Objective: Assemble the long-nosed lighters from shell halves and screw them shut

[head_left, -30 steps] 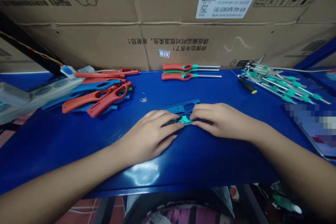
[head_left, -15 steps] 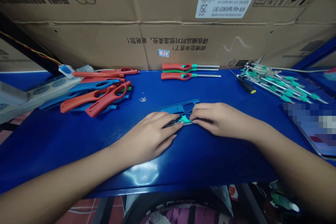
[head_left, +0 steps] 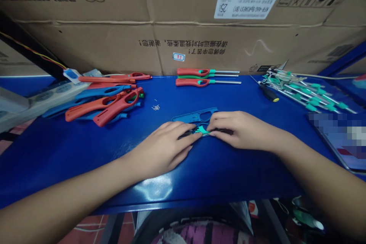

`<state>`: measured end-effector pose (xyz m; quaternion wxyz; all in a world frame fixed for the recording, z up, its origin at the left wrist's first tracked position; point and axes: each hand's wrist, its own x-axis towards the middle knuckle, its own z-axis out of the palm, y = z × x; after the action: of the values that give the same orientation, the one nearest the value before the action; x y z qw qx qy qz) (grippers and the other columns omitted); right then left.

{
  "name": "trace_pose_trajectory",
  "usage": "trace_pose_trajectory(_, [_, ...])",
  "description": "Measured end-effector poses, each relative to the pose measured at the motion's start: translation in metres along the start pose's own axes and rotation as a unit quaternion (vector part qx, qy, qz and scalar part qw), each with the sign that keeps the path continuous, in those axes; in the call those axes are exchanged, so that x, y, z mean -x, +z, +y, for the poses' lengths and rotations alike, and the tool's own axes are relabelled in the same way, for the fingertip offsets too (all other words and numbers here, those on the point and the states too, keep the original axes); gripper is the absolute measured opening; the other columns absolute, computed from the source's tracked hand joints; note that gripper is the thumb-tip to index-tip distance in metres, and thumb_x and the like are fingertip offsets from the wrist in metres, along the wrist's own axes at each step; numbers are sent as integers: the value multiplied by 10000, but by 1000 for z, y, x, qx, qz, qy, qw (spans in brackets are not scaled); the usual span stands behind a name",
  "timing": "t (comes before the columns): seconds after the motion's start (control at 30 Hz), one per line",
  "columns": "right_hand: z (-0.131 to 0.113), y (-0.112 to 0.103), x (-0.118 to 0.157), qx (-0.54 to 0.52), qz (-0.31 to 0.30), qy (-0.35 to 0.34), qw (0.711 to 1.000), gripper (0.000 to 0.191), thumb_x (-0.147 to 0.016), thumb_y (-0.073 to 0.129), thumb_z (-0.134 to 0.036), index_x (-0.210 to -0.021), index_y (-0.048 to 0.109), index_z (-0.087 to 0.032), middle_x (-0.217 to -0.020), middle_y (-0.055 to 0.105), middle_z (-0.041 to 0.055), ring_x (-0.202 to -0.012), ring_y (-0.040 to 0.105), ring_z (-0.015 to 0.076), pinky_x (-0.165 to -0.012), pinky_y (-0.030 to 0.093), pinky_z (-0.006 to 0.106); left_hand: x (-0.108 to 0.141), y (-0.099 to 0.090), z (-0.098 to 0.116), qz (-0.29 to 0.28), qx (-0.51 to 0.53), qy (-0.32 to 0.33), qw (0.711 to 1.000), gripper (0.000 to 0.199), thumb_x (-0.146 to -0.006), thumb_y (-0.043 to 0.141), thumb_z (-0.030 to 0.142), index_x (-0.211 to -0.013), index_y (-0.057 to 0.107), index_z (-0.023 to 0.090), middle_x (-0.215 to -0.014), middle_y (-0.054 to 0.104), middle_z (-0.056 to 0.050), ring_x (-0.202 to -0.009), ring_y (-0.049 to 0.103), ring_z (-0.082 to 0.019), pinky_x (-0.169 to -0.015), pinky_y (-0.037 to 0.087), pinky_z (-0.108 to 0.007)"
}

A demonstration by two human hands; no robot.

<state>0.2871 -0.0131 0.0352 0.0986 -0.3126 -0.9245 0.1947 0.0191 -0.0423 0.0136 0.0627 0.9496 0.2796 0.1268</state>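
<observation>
My left hand (head_left: 174, 143) is closed around the left part of a partly assembled lighter, fingers over its body. A teal trigger (head_left: 203, 129) shows between the two hands, with a bit of blue casing beside it. My right hand (head_left: 233, 127) pinches the lighter's right end, thumb and fingertips close to the trigger. Just behind my fingers a separate blue lighter casing half (head_left: 190, 116) lies hollow side up on the blue table (head_left: 217, 177). Most of the held lighter is hidden under my fingers.
Red and blue casings (head_left: 116, 107) are piled at left by a power strip (head_left: 61, 90). Finished lighters (head_left: 191, 82) lie at the back, with small pins (head_left: 155, 107) nearer. At right are a screwdriver (head_left: 268, 93), metal rods with teal parts (head_left: 305, 89) and a phone (head_left: 340, 145).
My left thumb tip has shifted slightly to the right along the trigger. Both hands otherwise keep their place, and the view has tilted very slightly.
</observation>
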Motion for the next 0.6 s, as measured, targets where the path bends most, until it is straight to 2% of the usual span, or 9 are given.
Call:
trace_pose_trajectory(0.3, [0,1,-1,20,2,-5,1000,172,-981,539,-214,-1016,706,-190,-1003,687,49,-883,656,180,-755,484,293,-1,0,1,-15,-5,1,1000,399,-1020,462,244,-1402,571,204,-1377,584,-136,-1232,558,-304,-1013,508,-499])
trace_pose_trajectory(0.47, [-2,0,0,38,2,-9,999,171,-992,529,-236,-1016,693,-194,-1015,676,49,-874,652,179,-740,485,297,0,2,-1,-18,1,3,1000,455,-986,465,146,-1431,540,209,-1394,570,-150,-1240,549,-310,-1009,513,-513])
trace_pose_trajectory(0.6, [2,-1,1,33,40,20,998,198,-998,518,-284,-1106,672,-225,-1106,654,59,-924,647,184,-780,507,311,0,4,-4,-12,14,12,1000,494,-956,471,88,-1436,530,189,-1420,552,-163,-1269,532,-310,-1028,513,-517])
